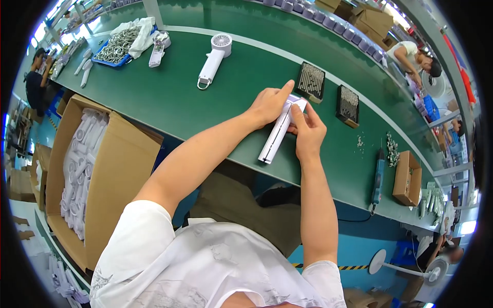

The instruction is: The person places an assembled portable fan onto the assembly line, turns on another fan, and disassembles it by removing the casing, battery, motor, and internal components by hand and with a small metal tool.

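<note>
Both hands hold a white handheld fan body [276, 136] above the green bench, its long handle slanting toward me. A dark slit runs along the handle. My left hand [268, 106] is closed around the upper end from the left, thumb up. From the right, my right hand [310, 134] grips the same end with bent fingers. The fingers partly cover the head of the fan. Just beyond the hands lies a black tray of screws [310, 83]; a second screw tray [347, 107] is to its right.
A finished-looking handheld fan [211, 64], another fan part [158, 50] and a blue tray [125, 60] of metal clips lie left. An electric screwdriver [379, 177], loose screws [361, 142] and a small carton [408, 179] lie right. A cardboard box [123, 179] holds white housings. Other people work nearby.
</note>
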Demonstrator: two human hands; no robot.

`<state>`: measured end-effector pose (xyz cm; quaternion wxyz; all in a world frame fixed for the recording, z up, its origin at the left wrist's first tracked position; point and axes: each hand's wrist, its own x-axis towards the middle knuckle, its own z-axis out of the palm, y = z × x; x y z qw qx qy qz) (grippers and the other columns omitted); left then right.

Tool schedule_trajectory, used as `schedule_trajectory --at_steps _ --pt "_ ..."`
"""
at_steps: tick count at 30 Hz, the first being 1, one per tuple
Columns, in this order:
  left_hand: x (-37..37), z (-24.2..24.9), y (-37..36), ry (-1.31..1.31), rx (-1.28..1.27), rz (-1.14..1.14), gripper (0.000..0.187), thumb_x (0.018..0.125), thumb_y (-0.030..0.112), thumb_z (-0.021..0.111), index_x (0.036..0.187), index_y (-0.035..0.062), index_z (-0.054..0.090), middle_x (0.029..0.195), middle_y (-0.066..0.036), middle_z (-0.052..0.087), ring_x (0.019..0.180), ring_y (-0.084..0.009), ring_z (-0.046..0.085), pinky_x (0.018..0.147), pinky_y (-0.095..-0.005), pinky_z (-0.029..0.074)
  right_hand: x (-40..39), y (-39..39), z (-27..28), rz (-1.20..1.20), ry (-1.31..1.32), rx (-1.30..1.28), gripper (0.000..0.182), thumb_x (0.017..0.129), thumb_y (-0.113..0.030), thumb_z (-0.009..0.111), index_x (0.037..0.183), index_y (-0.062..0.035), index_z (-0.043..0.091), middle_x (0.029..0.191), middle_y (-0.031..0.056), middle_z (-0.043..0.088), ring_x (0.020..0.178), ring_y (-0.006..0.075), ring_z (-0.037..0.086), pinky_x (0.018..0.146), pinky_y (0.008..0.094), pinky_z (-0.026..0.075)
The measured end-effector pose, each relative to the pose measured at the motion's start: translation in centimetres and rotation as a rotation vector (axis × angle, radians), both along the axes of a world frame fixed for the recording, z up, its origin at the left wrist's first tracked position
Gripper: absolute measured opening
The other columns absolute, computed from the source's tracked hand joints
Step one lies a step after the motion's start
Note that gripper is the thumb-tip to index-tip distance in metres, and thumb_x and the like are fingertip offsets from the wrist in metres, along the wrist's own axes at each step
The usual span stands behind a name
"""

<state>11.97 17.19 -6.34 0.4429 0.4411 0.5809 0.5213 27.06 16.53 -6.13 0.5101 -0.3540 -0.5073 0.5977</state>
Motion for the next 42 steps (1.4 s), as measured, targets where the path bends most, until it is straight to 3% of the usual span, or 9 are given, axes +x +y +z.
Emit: schedule_trajectory --at_steps 3,9,12,14,15,18,19,28,42 --pt "-0.2 -0.4 0.4 0.023 -0.002 0.010 0.079 0.102 0.064 0.046 0.086 -0.0097 0.069 0.081 -0.017 0.069 0.077 -0.0252 0.065 0.076 -0.0404 0.051 0.2 0.3 -0.2 0.002 0.008 -0.009 0.054 0.095 -0.013 0.077 0.137 0.0125 0.057 0.095 0.0124 0.073 0.078 0.0143 0.071 0.061 0.0271 0.061" --pt "-0.5 1.2 -0.5 0.036 -0.059 -0.064 0.070 0.102 0.064 0.050 0.091 -0.0026 0.070 0.078 -0.007 0.063 0.073 -0.0141 0.059 0.062 -0.0320 0.049 0.5 0.5 -0.4 0.014 0.009 -0.012 0.053 0.095 -0.013 0.077 0.138 0.0110 0.057 0.095 0.0115 0.073 0.078 0.0142 0.071 0.060 0.0271 0.062" --pt "-0.6 1.6 -0.9 -0.135 -0.132 -0.164 0.062 0.101 0.059 0.056 0.107 -0.0013 0.068 0.086 -0.008 0.065 0.076 -0.0133 0.063 0.058 -0.0280 0.051 0.3 0.2 0.0 -0.007 0.043 -0.021 0.052 0.095 -0.013 0.077 0.137 0.0102 0.058 0.095 0.0112 0.073 0.078 0.0146 0.071 0.060 0.0271 0.062" --pt "-1.2 1.3 -1.5 -0.267 0.016 -0.281 0.057 0.098 0.050 0.066 0.127 0.0016 0.061 0.102 -0.011 0.067 0.082 -0.0147 0.067 0.059 -0.0271 0.055 0.5 0.3 0.3 0.008 0.078 -0.049 0.052 0.095 -0.014 0.077 0.137 0.0099 0.059 0.095 0.0113 0.073 0.078 0.0148 0.072 0.060 0.0270 0.062" --pt "-2.1 0.8 -1.1 -0.373 -0.025 -0.350 0.060 0.092 0.033 0.078 0.139 0.0052 0.054 0.116 -0.012 0.065 0.091 -0.0182 0.069 0.066 -0.0311 0.061 0.6 0.3 0.2 0.025 0.113 -0.078 0.052 0.095 -0.015 0.077 0.137 0.0097 0.059 0.096 0.0114 0.073 0.078 0.0151 0.072 0.060 0.0269 0.062" --pt "-3.2 1.3 -1.2 -0.390 0.009 -0.550 0.067 0.084 0.018 0.085 0.142 0.0054 0.054 0.118 -0.013 0.065 0.099 -0.0208 0.069 0.075 -0.0353 0.064 0.7 0.4 -0.3 0.023 0.065 -0.038 0.053 0.096 -0.017 0.077 0.138 0.0092 0.059 0.097 0.0116 0.072 0.079 0.0146 0.071 0.060 0.0270 0.062" --pt "-3.4 1.7 -1.1 -0.385 -0.013 -0.570 0.070 0.079 0.008 0.087 0.141 0.0036 0.054 0.117 -0.013 0.066 0.102 -0.0227 0.070 0.082 -0.0381 0.064 0.7 0.4 -0.3 0.024 0.064 -0.039 0.053 0.096 -0.017 0.077 0.138 0.0092 0.059 0.097 0.0116 0.072 0.079 0.0146 0.071 0.060 0.0270 0.062" --pt "-3.8 1.5 -0.5 -0.365 -0.017 -0.578 0.059 0.078 0.005 0.087 0.128 -0.0063 0.060 0.108 -0.019 0.070 0.094 -0.0269 0.074 0.078 -0.0406 0.066 0.8 0.5 -0.4 0.023 0.037 -0.018 0.054 0.097 -0.019 0.076 0.139 0.0087 0.058 0.099 0.0109 0.072 0.080 0.0130 0.070 0.061 0.0255 0.061" --pt "-3.8 1.0 -0.5 -0.390 0.003 -0.557 0.051 0.077 0.005 0.087 0.121 -0.0078 0.063 0.101 -0.017 0.071 0.090 -0.0245 0.073 0.075 -0.0391 0.065 0.9 -0.1 0.0 0.011 0.020 -0.011 0.053 0.095 -0.017 0.078 0.137 0.0099 0.059 0.102 0.0146 0.074 0.083 0.0164 0.072 0.064 0.0313 0.065"
